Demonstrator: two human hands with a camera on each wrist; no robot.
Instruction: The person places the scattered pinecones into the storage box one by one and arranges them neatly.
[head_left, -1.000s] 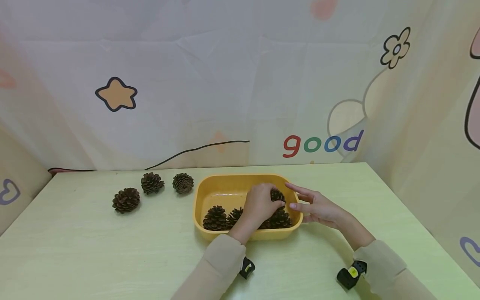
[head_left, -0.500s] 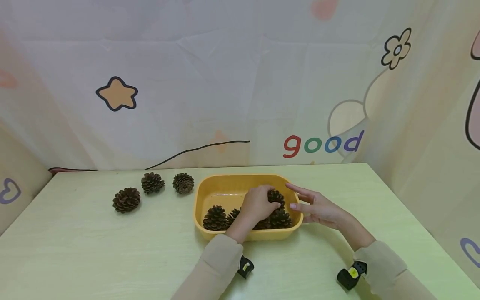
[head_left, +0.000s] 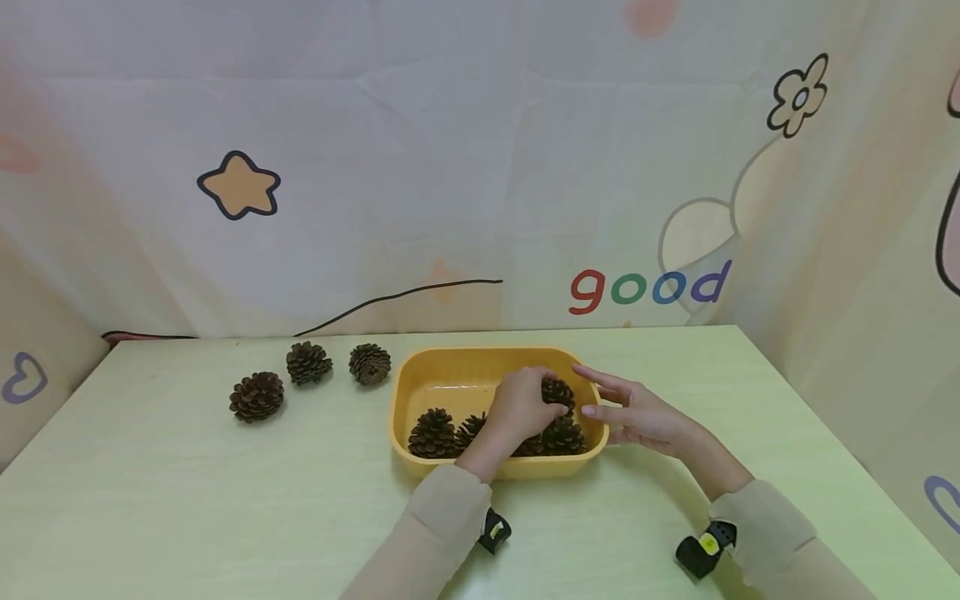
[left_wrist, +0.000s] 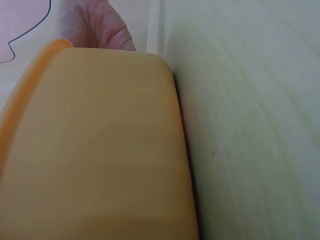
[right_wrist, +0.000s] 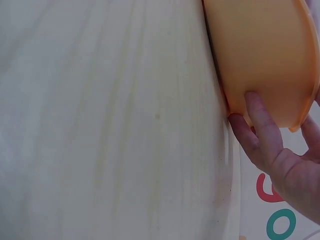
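Observation:
In the head view, my left hand (head_left: pixel 517 408) reaches into a yellow plastic basin (head_left: pixel 431 357) and holds a pine cone (head_left: pixel 558 393) near the right end. Several other pine cones line the basin's near side, among them one at the left (head_left: pixel 432 434) and one at the right (head_left: pixel 562 437); my left hand and wrist partly cover those between. My right hand (head_left: pixel 643 417) grips the basin's right end, thumb and forefinger over the rim. In the right wrist view, two fingers (right_wrist: pixel 265 125) of that hand lie against the outer wall. The left wrist view shows mostly the basin's outer wall (left_wrist: pixel 100 140).
Three more pine cones stand on the pale green table (head_left: pixel 187 500) left of the basin: one nearer (head_left: pixel 257 397), one behind it (head_left: pixel 308 363) and one close to the basin (head_left: pixel 370 364). A printed cloth (head_left: pixel 420 167) hangs behind the table's far edge.
My left hand with the pine cone shifted slightly left, then back right. My right hand stays at the basin's end. The whole head view has shifted a little.

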